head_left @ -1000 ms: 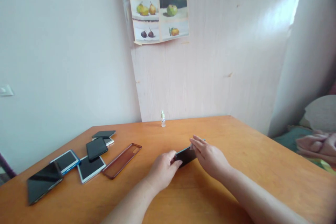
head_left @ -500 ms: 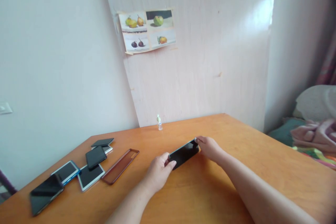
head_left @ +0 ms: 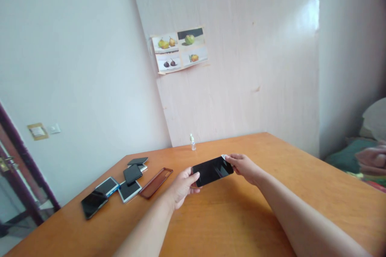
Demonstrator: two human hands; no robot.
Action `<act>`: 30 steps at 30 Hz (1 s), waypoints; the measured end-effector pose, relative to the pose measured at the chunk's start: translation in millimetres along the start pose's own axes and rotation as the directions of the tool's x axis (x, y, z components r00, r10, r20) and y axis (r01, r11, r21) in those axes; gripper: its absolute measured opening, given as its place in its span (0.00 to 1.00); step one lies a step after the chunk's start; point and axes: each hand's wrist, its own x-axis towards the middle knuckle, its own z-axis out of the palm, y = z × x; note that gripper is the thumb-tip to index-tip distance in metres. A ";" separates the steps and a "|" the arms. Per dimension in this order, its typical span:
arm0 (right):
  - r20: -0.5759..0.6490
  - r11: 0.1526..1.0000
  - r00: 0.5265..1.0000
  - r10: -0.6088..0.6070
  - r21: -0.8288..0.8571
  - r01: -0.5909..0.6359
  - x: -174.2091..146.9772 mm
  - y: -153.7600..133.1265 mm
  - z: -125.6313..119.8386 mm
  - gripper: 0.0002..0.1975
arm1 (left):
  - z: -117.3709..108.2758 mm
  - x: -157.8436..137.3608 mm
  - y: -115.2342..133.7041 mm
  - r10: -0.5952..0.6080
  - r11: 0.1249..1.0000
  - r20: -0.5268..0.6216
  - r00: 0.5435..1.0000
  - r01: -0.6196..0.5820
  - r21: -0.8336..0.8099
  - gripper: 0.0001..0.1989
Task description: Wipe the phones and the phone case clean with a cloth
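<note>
Above the wooden table (head_left: 241,221), the left hand (head_left: 182,187) is clamped on one end of the black phone (head_left: 209,172) and the right hand (head_left: 245,167), with a small white piece (head_left: 223,156), on the other, probably so that the screen is steady and uncovered.

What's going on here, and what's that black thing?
A person is holding a phone, dark screen showing, over the table. The left hand grips one end and the right hand the other, with something small and white by its fingertips. To the left, other devices lie overlapping beside a reddish see-through case.
</note>
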 end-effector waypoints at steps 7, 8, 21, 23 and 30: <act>0.137 0.998 0.990 -0.039 0.056 0.031 -27.5 -34.4 27.3 0.22 | 6.3 -53.9 9.0 -0.177 0.871 0.136 0.975 0.219 -0.440 0.32; 0.163 0.998 0.986 -0.043 0.052 0.035 -32.4 -40.7 30.6 0.22 | 7.3 -62.5 10.5 -0.180 0.842 0.182 0.967 0.247 -0.479 0.36; 0.374 0.933 0.916 -0.147 -0.255 0.254 -107.2 -110.1 60.4 0.22 | 34.8 -161.7 2.0 -0.037 0.690 0.396 0.918 0.310 -0.654 0.30; 0.397 0.915 0.905 -0.152 -0.289 0.281 -117.5 -115.5 65.7 0.20 | 39.5 -172.9 -0.2 -0.033 0.690 0.401 0.915 0.312 -0.653 0.29; 0.200 0.926 0.941 -0.274 -0.211 0.314 -138.5 -113.7 75.9 0.19 | 50.9 -197.6 -9.9 -0.052 0.636 0.295 0.954 0.260 -0.727 0.32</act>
